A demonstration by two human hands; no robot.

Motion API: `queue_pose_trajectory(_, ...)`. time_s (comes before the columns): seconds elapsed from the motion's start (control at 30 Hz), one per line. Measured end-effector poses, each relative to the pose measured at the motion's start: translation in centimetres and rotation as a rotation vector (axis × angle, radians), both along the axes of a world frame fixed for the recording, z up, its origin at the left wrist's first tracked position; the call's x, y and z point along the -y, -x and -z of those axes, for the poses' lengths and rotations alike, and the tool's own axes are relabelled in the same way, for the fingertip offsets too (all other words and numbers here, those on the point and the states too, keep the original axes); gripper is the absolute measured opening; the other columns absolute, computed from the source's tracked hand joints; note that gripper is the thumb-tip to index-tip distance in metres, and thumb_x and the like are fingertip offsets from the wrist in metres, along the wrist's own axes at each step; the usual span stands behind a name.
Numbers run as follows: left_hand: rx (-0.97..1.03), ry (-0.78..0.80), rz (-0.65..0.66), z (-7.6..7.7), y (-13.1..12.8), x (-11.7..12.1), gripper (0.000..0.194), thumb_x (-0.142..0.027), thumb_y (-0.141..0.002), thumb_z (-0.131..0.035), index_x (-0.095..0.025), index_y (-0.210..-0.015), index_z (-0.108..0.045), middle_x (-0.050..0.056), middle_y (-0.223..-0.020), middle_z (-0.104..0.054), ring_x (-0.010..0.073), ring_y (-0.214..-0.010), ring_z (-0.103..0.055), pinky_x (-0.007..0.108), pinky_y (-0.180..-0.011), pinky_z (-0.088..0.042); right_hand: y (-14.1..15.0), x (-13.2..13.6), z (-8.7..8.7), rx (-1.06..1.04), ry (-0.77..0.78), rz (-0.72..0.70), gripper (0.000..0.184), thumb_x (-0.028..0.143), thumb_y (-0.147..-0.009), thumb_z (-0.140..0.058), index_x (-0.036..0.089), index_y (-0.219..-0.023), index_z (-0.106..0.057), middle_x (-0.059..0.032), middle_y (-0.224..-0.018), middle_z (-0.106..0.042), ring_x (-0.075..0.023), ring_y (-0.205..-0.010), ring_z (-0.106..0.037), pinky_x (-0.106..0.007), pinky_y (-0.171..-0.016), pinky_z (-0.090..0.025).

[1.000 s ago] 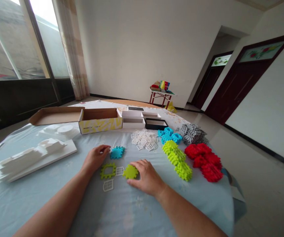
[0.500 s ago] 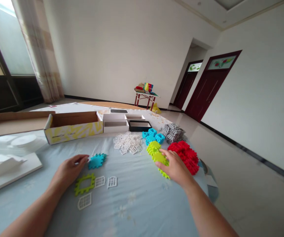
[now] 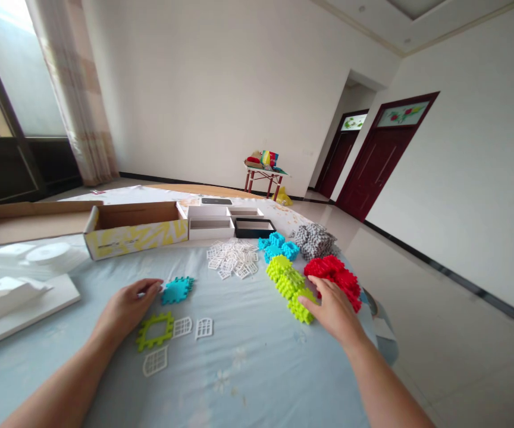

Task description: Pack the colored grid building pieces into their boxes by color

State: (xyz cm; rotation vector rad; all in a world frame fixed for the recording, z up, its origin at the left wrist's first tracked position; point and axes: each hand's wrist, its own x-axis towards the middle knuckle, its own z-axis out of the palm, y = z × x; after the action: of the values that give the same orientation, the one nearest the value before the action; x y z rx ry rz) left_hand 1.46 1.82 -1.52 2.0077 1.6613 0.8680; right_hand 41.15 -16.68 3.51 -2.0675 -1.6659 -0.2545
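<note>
My left hand (image 3: 132,302) is closed in a pinch at the left edge of a blue interlocking building tile (image 3: 177,290), low over the tablecloth. Just below it lies a lime-green window-frame tile (image 3: 156,330) with a square opening. Three loose white lattice windows are near that frame: one touching its right side (image 3: 182,326), one further right (image 3: 204,328), one below (image 3: 155,361). My right hand (image 3: 338,309) is open, fingers apart, between the lime-green tile pile (image 3: 289,280) and the red tile pile (image 3: 338,274). Its thumb is close to the nearest green tiles. I see nothing held in it.
White lattice windows (image 3: 234,258) form a heap mid-table. Blue tiles (image 3: 279,246) and grey tiles (image 3: 315,241) lie behind the green and red ones. Small trays (image 3: 211,229) and an open cardboard box (image 3: 136,239) stand at the back. White foam pieces (image 3: 16,297) lie left.
My right hand has shifted right and slightly down, off the middle of the green pile, uncovering more green tiles. My left hand stays at the blue tile.
</note>
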Motion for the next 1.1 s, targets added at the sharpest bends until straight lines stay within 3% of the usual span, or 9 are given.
queue_pose_trajectory(0.1, 0.008, 0.004, 0.009, 0.1, -0.1, 0.1, 0.041, -0.052, -0.071, -0.045, -0.022, -0.087, -0.069, 0.001, -0.080, -0.072, 0.0199, -0.073, -0.063, 0.024, -0.066, -0.046, 1.6, -0.5, -0.6, -0.013, -0.113, -0.070, 0.044, 0.039, -0.078, -0.054, 0.016, -0.115, -0.053, -0.0119, -0.108, -0.060, -0.0246, -0.101, -0.054, -0.040, -0.089, -0.043)
queue_pose_trajectory(0.2, 0.017, 0.007, 0.011, 0.1, -0.2, 0.2, 0.040, -0.051, -0.072, -0.045, -0.022, -0.089, -0.068, 0.001, -0.084, -0.072, 0.0197, -0.078, -0.064, 0.024, -0.069, -0.046, 5.1, -1.3, -1.3, -0.044, -0.140, -0.238, 0.035, 0.033, -0.081, -0.052, 0.018, -0.112, -0.055, -0.0105, -0.108, -0.060, -0.0232, -0.104, -0.053, -0.040, -0.091, -0.042)
queue_pose_trajectory(0.4, 0.027, 0.009, 0.010, 0.0, -0.3, 0.5, 0.038, -0.047, -0.073, -0.044, -0.021, -0.088, -0.068, 0.002, -0.085, -0.072, 0.0202, -0.080, -0.064, 0.024, -0.069, -0.045, 13.8, -3.6, -1.1, -0.100, 0.051, -0.642, 0.029, 0.025, -0.077, -0.060, 0.023, -0.106, -0.061, -0.0053, -0.096, -0.065, -0.0201, -0.095, -0.057, -0.033, -0.089, -0.045)
queue_pose_trajectory(0.53, 0.036, -0.001, 0.021, 0.0, -0.3, 0.5, 0.038, -0.047, -0.074, -0.044, -0.021, -0.087, -0.068, 0.002, -0.084, -0.072, 0.0199, -0.078, -0.064, 0.024, -0.069, -0.045, 16.6, -4.7, 0.1, -0.054, 0.107, -0.730, 0.032, 0.027, -0.074, -0.065, 0.027, -0.105, -0.062, -0.0059, -0.095, -0.065, -0.0202, -0.095, -0.058, -0.029, -0.085, -0.045)
queue_pose_trajectory(0.63, 0.048, -0.010, 0.024, 0.1, -0.2, 0.5, 0.038, -0.047, -0.074, -0.044, -0.021, -0.088, -0.068, 0.002, -0.083, -0.072, 0.0198, -0.077, -0.064, 0.025, -0.069, -0.045, 17.0, -5.4, 0.8, -0.010, 0.144, -0.767, 0.021, 0.028, -0.079, -0.060, 0.027, -0.099, -0.065, -0.0054, -0.092, -0.066, -0.0182, -0.092, -0.058, -0.027, -0.083, -0.044)
queue_pose_trajectory(0.7, 0.058, -0.009, 0.025, 0.2, -0.3, 0.6, 0.038, -0.047, -0.074, -0.044, -0.021, -0.088, -0.068, 0.002, -0.083, -0.072, 0.0195, -0.077, -0.063, 0.024, -0.069, -0.044, 16.8, -5.9, 1.1, 0.007, 0.160, -0.768, 0.017, 0.027, -0.084, -0.052, 0.024, -0.093, -0.066, -0.0044, -0.086, -0.067, -0.0173, -0.087, -0.059, -0.027, -0.080, -0.044)
queue_pose_trajectory(0.8, 0.075, -0.004, 0.025, 0.0, -0.4, 0.8, 0.036, -0.046, -0.073, -0.045, -0.022, -0.086, -0.068, 0.001, -0.081, -0.072, 0.0190, -0.076, -0.063, 0.024, -0.068, -0.044, 15.8, -7.2, 0.9, 0.012, 0.146, -0.701, 0.026, 0.024, -0.089, -0.039, 0.019, -0.085, -0.065, -0.0050, -0.081, -0.067, -0.0174, -0.081, -0.060, -0.027, -0.074, -0.043)
queue_pose_trajectory(0.93, 0.095, -0.001, 0.017, -0.2, -0.5, 1.0, 0.035, -0.045, -0.073, -0.045, -0.022, -0.085, -0.069, 0.001, -0.081, -0.072, 0.0192, -0.077, -0.064, 0.025, -0.068, -0.044, 13.5, -10.1, -0.2, -0.039, 0.139, -0.493, 0.033, 0.029, -0.090, -0.035, 0.018, -0.079, -0.063, -0.0053, -0.074, -0.066, -0.0160, -0.072, -0.060, -0.024, -0.065, -0.042)
queue_pose_trajectory(1.1, 0.121, -0.004, 0.014, -0.4, -0.5, 1.1, 0.034, -0.044, -0.073, -0.046, -0.022, -0.085, -0.069, 0.002, -0.082, -0.072, 0.0200, -0.078, -0.064, 0.026, -0.069, -0.045, 11.3, -13.2, -1.0, -0.177, -0.067, -0.245, 0.034, 0.027, -0.088, -0.037, 0.015, -0.116, -0.053, -0.0085, -0.088, -0.068, -0.0181, -0.082, -0.062, -0.026, -0.072, -0.044)
